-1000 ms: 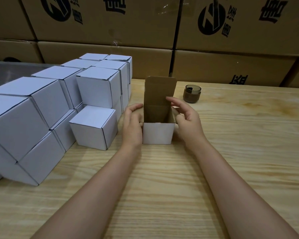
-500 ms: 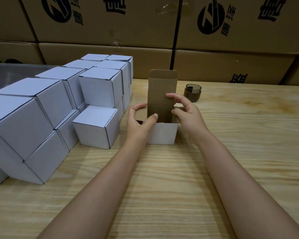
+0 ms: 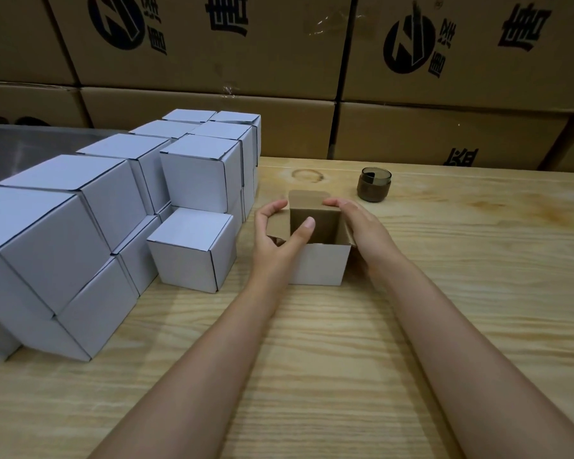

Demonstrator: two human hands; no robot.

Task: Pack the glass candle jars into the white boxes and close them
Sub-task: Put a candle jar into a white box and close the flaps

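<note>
Along the left edge of the wooden counter (image 3: 444, 293), a stack of closed white boxes (image 3: 106, 207), two layers high, reaching from the near left side up to the far edge. Just in front of the stack, one more of them alone, close beside the left forearm. Behind the far edge, a wall of big brown cartons (image 3: 212, 44) with black print. At the far left, past the stack, a grey metal surface (image 3: 20, 144). Near the far edge, right of the middle, a small candle jar (image 3: 374, 185) of dark glass, upright, open at the top, apart from both hands and well apart from the stack.

In the middle of the counter, toward the far side, an open box (image 3: 318, 265): white outside, brown cardboard inside, upright with the opening upward. Lid (image 3: 307, 200) at the far wall, bent low, with its tuck strip folded. Side flaps at left and right, spread outward. Bottom of the inside hidden by the near wall.

Left hand (image 3: 275, 240) curled round the left side flap: index fingertip at the left corner of the lid, thumb stretched over the opening. Right hand (image 3: 362, 226) laid along the right wall and flap, fingers nearly straight and together, index fingertip touching the right corner of the lid; thumb hidden.
</note>
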